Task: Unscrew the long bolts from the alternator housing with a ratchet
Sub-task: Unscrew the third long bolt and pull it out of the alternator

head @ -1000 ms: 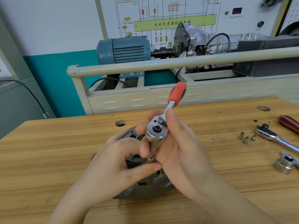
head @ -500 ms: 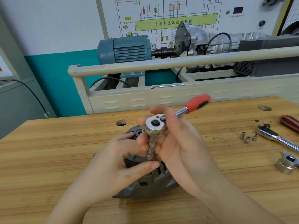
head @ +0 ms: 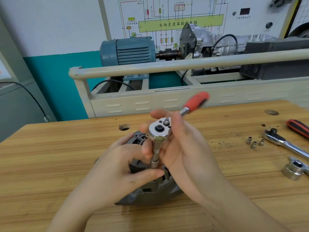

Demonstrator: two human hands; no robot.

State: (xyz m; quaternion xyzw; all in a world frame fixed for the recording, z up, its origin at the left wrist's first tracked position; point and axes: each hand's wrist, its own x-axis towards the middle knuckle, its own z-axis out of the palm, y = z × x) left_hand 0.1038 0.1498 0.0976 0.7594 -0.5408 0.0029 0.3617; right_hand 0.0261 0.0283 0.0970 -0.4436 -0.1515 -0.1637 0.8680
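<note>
A grey alternator housing (head: 155,193) lies on the wooden bench, mostly hidden under both hands. A chrome ratchet (head: 159,130) with a red and black handle stands over it on an extension and socket that reach down to the housing. My right hand (head: 185,151) grips the ratchet's head and neck, and the handle points up and to the right. My left hand (head: 120,174) rests on the housing, with thumb and fingers pinching the socket at the foot of the extension. The bolt under the socket is hidden.
On the bench at the right lie a second ratchet (head: 284,143) with a red and black handle, three small sockets (head: 254,143) and a large socket (head: 292,169) on a wrench. A round hole (head: 124,126) sits behind the housing. A cream rail (head: 184,66) borders the far edge.
The ratchet handle swung clockwise from pointing away to pointing right, then came back slightly. Both hands stayed on the tool and the housing.
</note>
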